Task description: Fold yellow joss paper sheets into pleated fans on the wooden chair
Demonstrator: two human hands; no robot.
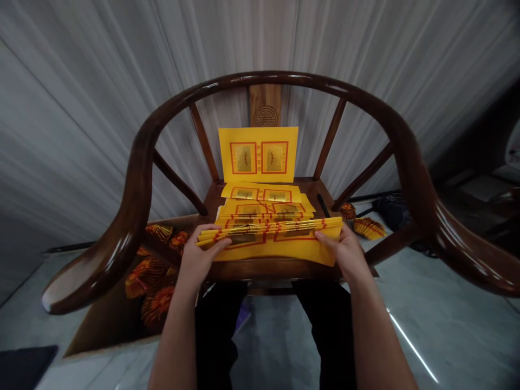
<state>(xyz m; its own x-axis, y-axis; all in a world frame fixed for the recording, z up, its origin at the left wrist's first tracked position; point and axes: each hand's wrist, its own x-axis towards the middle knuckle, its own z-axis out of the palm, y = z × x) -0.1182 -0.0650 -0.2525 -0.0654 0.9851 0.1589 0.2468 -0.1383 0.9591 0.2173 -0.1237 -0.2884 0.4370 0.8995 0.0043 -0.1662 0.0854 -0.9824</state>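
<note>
Between my hands is a partly pleated sheet of yellow joss paper [300,246] with red borders and gold foil. Its narrow folds are gathered along the far side, while the near part lies flat. My left hand [203,253] is closed on the left end, thumb on top. At the right end, my right hand [344,250] pinches the same sheet. Just behind it, several more joss papers [266,193] lie overlapping on the wooden chair seat [312,189]. One flat joss paper sheet [259,155] leans upright against the chair back.
The chair's curved armrests [142,146] surround the work on both sides. A cardboard box [109,319] with pleated paper rosettes [158,303] sits on the floor at left. A black pen-like object [323,206] lies on the seat; fanned papers [369,228] are at right.
</note>
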